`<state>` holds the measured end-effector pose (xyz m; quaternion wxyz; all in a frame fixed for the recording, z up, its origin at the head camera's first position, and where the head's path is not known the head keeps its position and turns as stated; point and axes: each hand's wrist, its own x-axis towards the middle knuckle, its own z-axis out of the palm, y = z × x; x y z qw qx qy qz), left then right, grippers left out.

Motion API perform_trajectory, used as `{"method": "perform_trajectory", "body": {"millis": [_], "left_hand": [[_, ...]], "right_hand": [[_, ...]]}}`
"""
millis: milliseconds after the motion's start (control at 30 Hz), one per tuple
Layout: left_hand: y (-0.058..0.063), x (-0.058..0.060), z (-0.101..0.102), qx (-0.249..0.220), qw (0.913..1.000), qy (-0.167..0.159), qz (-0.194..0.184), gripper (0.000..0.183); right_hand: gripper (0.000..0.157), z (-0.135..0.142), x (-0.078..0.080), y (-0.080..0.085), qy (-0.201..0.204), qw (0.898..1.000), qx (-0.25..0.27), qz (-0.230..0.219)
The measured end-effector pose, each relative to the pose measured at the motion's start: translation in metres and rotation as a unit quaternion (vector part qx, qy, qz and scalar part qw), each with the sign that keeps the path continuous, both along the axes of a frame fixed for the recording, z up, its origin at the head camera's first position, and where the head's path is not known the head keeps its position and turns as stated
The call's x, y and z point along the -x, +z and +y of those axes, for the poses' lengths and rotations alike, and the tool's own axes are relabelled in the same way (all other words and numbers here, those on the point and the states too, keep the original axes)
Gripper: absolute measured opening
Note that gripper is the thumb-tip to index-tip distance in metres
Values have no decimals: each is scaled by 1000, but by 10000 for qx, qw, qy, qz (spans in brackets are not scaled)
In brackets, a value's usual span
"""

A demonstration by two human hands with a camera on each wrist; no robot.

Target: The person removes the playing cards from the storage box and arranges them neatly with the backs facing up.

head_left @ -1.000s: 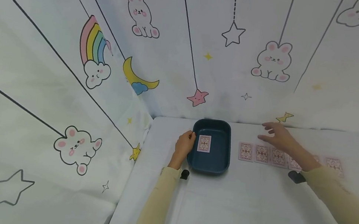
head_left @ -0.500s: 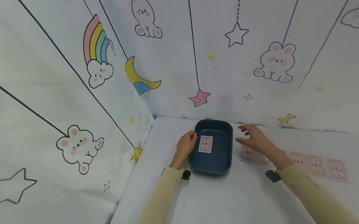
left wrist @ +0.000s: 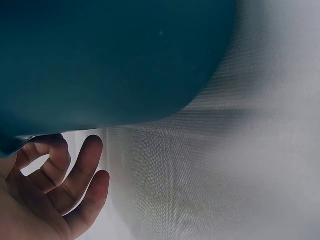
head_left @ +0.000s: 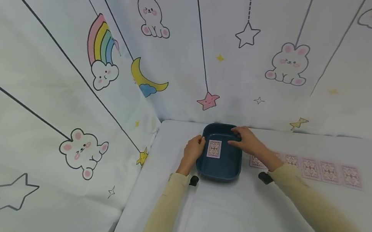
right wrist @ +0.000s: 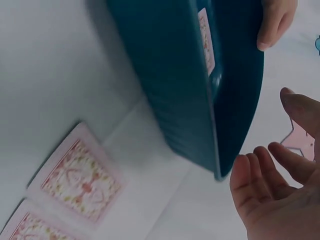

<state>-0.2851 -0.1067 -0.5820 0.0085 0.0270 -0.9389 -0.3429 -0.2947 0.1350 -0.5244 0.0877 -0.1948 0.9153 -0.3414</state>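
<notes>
On the white table a deep blue rectangular tray (head_left: 229,169) holds one face-down playing card (head_left: 214,149) with a red patterned back. My left hand (head_left: 194,148) pinches the tray's left rim; in the left wrist view the other fingers hang loosely below the tray's edge. Over the tray's far right corner hovers my right hand (head_left: 249,142), thumb and fingers apart. The right wrist view shows that hand (right wrist: 280,190) with nothing between its fingers, close to the rim. Several face-down cards (head_left: 310,168) lie in a row right of the tray, some partly hidden under my right forearm.
A white cloth wall (head_left: 186,54) printed with rabbits and stars rises right behind the tray. Another printed cloth (head_left: 30,131) closes off the left side. Small black wrist cameras, one a dark block (head_left: 265,178), sit below each wrist.
My right hand has moved left from above the row of cards to over the tray's far right corner. The left hand keeps its hold, and the cards have not moved.
</notes>
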Motion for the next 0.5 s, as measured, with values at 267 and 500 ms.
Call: {"method": "perform_trajectory", "body": {"millis": [267,500], "left_hand": [[1,-1,-1,-68,10000,-39,1,33],[3,-1,0,-47,10000,2,70,35]], "right_hand": [[62,-29,9,-9,133,9989,-411,-183],[70,-52,11,-11,222,9911,-1114,-692]]}}
